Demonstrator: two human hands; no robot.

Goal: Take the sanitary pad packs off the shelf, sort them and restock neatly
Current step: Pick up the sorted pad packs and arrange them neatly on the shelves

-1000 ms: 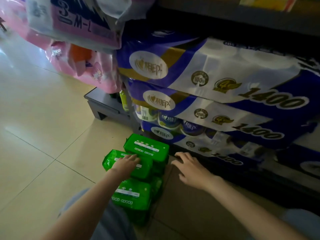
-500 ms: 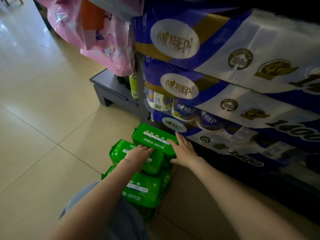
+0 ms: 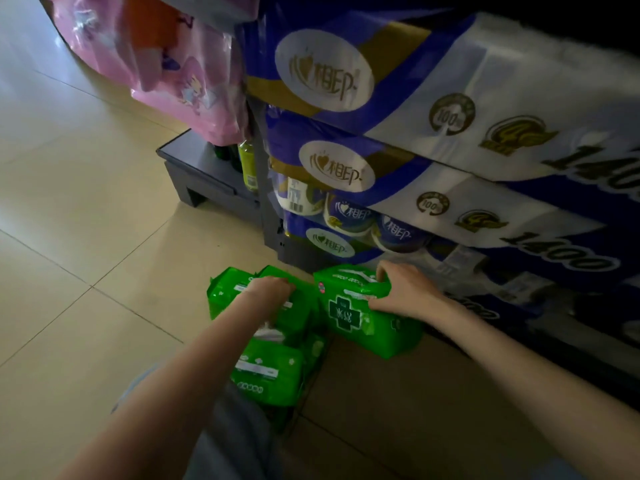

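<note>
At lower centre of the frame, the right hand [image 3: 407, 291] gripped a green pack [image 3: 360, 315] tilted on the floor [image 3: 86, 237]. The left hand [image 3: 272, 289] rested on the stack [image 3: 266, 372] just left, fingers apparently curled. Tissue bales [image 3: 398, 133] filled the upper right.

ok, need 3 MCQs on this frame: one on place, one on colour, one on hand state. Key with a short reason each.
1. Where do the pad packs lie?
A. on the floor tiles
B. on the top shelf
C. in a basket

2. What colour are the pad packs?
A. pink
B. green
C. blue

3. What is the right hand doing?
A. hanging idle
B. gripping the pack with the cross
C. pulling a tissue bale off the shelf

Key: 1 A, they rest on the floor tiles by the shelf foot. 2 B, all wrappers are bright green. 3 B, fingers curl over its top, thumb on its front face.
</note>
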